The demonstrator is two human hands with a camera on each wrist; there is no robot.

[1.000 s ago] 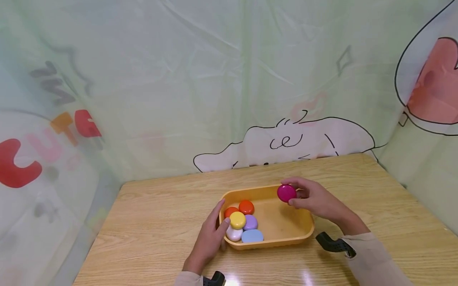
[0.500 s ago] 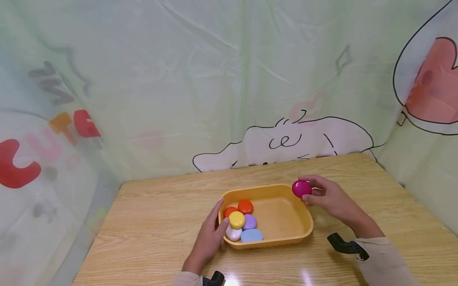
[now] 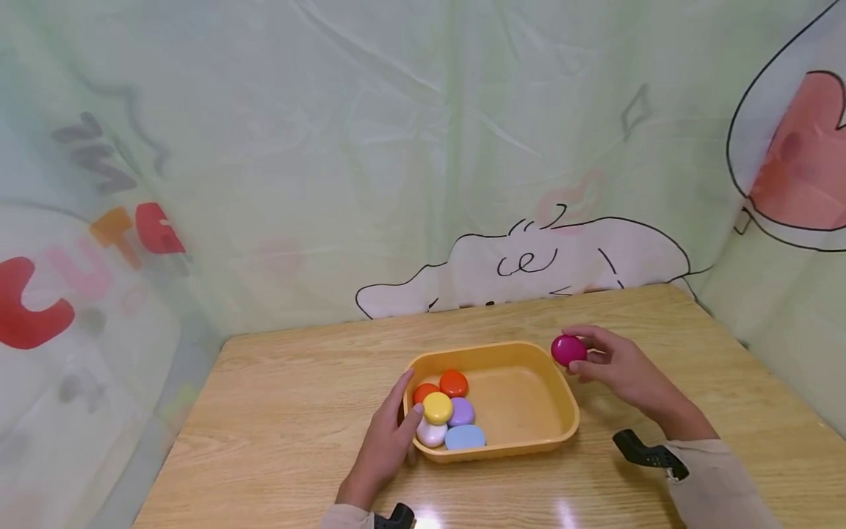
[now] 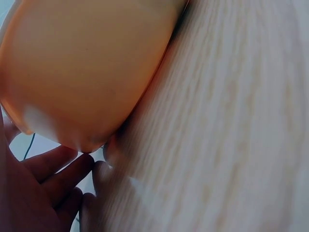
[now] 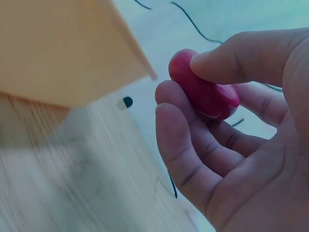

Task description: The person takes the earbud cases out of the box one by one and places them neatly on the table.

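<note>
On a wooden table (image 3: 297, 389), an orange tray (image 3: 522, 404) is resting, its nine o'clock rim being clasped by a left hand (image 3: 388, 433). A right hand (image 3: 617, 367) is pinching a magenta disc (image 3: 568, 351) just outside the two o'clock corner; its glossy roundness may be inviting a slip. A tray jolt could be dislodging the yellow disc (image 3: 438, 408), perching high at nine.

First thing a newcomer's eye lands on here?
Probably the glossy magenta disc pinched in the right hand, by the far right corner of the orange tray. Next, the cluster of coloured pieces, red, yellow, purple, pale and blue, at the tray's left end, beside the left hand. Then the cartoon backdrop behind the table, with bold red letters at far left.
</note>
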